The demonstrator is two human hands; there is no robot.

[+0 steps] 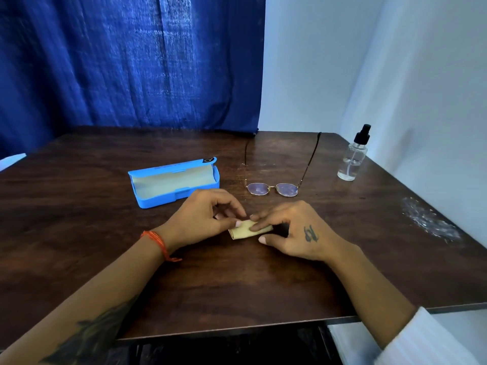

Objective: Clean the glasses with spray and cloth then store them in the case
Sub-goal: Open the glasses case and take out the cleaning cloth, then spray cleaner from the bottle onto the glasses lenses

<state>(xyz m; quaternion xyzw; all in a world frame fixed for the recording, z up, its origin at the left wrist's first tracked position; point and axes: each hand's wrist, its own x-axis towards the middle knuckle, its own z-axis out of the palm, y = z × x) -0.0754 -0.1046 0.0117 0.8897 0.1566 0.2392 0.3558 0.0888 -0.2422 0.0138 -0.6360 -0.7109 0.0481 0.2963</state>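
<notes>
A small folded yellow cloth [243, 231] lies on the dark wooden table [105, 233] between my hands. My left hand [203, 219] pinches its left end with thumb and fingers. My right hand [295, 231] presses its right part with fingertips. Just beyond the hands lie the gold-rimmed glasses [272, 189], lenses toward me and temples open, pointing away. The blue case [174, 183] stands open to the left of the glasses, its pale lining showing. A clear spray bottle [353, 159] with a black nozzle stands upright at the far right.
A blue curtain [131, 61] hangs behind the table and a white wall [395, 75] runs along the right. A scuffed whitish patch [429, 219] marks the table's right side. The near table edge [237, 330] lies below my forearms.
</notes>
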